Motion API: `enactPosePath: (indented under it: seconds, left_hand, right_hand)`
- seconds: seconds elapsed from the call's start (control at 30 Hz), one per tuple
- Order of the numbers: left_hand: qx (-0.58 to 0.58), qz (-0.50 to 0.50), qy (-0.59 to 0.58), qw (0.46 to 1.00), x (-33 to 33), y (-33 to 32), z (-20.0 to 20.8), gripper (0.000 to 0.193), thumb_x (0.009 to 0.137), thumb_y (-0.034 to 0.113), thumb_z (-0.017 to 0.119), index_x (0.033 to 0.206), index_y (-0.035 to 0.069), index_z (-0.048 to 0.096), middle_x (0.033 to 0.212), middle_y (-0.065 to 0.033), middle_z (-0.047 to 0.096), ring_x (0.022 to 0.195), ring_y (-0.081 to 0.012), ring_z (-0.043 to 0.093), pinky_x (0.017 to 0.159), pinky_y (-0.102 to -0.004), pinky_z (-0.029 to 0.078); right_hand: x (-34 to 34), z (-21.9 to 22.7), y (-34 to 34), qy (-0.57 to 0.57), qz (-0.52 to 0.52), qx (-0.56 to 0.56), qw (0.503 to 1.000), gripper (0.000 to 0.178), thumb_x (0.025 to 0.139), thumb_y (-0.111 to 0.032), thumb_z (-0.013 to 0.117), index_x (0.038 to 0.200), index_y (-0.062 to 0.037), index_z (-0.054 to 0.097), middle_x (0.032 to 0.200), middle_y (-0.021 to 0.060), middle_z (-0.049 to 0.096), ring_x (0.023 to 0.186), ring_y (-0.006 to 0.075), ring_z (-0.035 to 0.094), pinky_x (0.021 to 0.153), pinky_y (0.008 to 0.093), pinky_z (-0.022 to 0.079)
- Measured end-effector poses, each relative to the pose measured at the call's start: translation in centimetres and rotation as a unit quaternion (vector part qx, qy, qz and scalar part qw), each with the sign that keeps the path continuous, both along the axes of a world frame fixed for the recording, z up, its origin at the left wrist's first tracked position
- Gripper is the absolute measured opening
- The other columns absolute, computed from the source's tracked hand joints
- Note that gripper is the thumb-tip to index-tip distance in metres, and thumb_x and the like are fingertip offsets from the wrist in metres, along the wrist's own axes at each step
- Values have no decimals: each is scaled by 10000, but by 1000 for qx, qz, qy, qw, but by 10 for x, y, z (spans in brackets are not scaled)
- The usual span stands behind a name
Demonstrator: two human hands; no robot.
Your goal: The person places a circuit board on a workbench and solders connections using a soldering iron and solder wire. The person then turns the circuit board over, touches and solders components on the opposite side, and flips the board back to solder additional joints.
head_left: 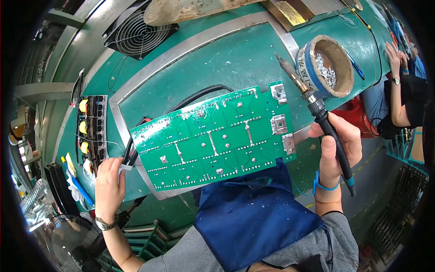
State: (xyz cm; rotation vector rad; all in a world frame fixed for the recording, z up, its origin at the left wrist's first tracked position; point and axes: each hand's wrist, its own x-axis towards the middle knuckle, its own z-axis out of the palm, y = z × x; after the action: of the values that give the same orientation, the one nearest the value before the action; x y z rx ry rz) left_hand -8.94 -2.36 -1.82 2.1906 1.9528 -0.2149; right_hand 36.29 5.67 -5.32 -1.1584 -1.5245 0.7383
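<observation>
My right hand [340, 147] grips a soldering iron [333, 133] by its black handle. The iron's bare tip points up and away, above the board's right end. My left hand [110, 183] is closed beside the board's left edge, where black cables [131, 153] and a small white tag [126, 167] meet its fingertips. What lies inside the fingers is partly hidden. A large green circuit board [213, 140] lies tilted, its soldered side up, with shiny tinned pads [279, 123] along the right end. The cables loop out from behind the board. Neither hand touches it.
A round pot [348, 77] with solder bits stands right of the metal frame [181, 44]. Black parts with yellow coils [85, 129] stand at left, a blue tool [81, 189] nearer. A fan [144, 31] sits at the back; another person's hand [395, 59] is far right.
</observation>
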Motion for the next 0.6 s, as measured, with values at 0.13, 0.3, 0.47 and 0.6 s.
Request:
enactPosePath:
  seconds: [0.13,0.3,0.47,0.6]
  left_hand:
    - [4,56,-28,998,3,-6,4,403,781,-34,648,1170,22,561,1108,-167,579,1086,-376,544,947,-440,440]
    - [63,75,-87,991,-23,-13,-22,365,747,-50,670,1093,35,592,1100,-147,573,1063,-363,556,906,-418,459]
    - [118,88,-92,985,-23,-10,-18,239,760,-32,691,976,39,618,1020,-115,579,989,-324,576,852,-399,474]
    - [139,66,-98,983,-14,-5,-8,230,758,-44,685,963,40,620,1018,-110,586,989,-313,580,841,-386,472]
  right_hand:
    - [3,-2,1,-12,16,19,1000,361,911,-192,695,1159,43,575,937,190,704,780,207,713,713,313,587]
    - [4,-8,-5,-29,-47,17,998,412,940,-276,635,1135,84,593,869,170,697,709,192,672,691,292,543]
    - [14,-14,-4,-57,-73,69,993,469,976,-339,577,1160,92,596,814,164,668,644,154,611,612,252,508]
    - [15,-14,-1,-67,-39,79,994,455,984,-323,565,1167,93,591,819,170,668,647,154,612,608,239,508]
